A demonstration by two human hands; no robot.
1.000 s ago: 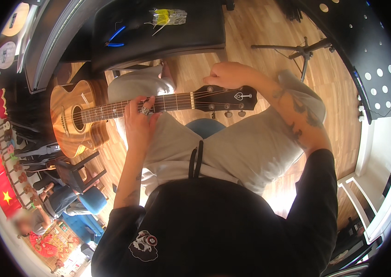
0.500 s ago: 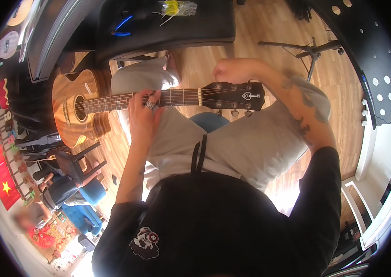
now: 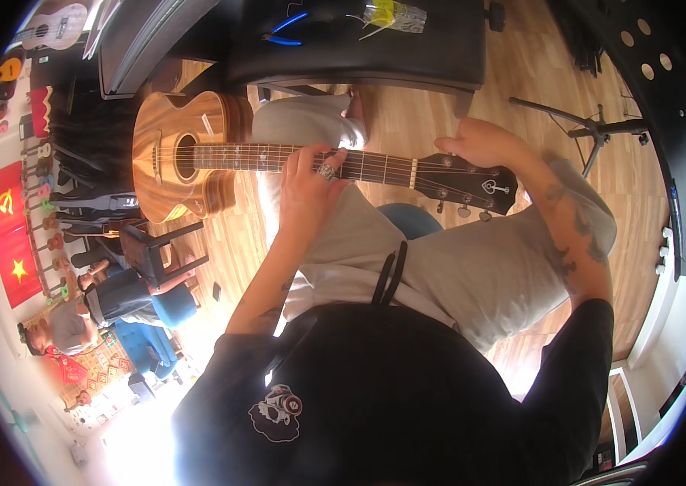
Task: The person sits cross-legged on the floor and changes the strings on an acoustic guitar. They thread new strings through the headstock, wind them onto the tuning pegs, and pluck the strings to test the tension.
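An acoustic guitar [image 3: 148, 154] with a brown striped wooden body lies across my thighs, strings up, its body to the left. My left hand [image 3: 310, 182], with a large ring on a finger, grips the neck [image 3: 266, 157] from above, fingers over the strings. The black headstock [image 3: 495, 185] points right, tuning pegs [image 3: 464, 211] along its near edge. At its far edge my right hand [image 3: 479, 139] is closed, fingertips close to the nut end. What those fingers pinch, if anything, is too small to make out.
A black padded bench [image 3: 351, 61] stands ahead, holding blue-handled pliers [image 3: 284, 39] and a clear packet with yellow in it [image 3: 395, 14]. A black tripod stand [image 3: 594, 128] is on the floor at right. Another person [image 3: 76, 324] sits far left, near a black stool [image 3: 144, 255].
The whole view has shifted, so the guitar appears farther right and slightly tilted. My right hand has come nearer to the headstock's far edge. My left hand stays on the neck.
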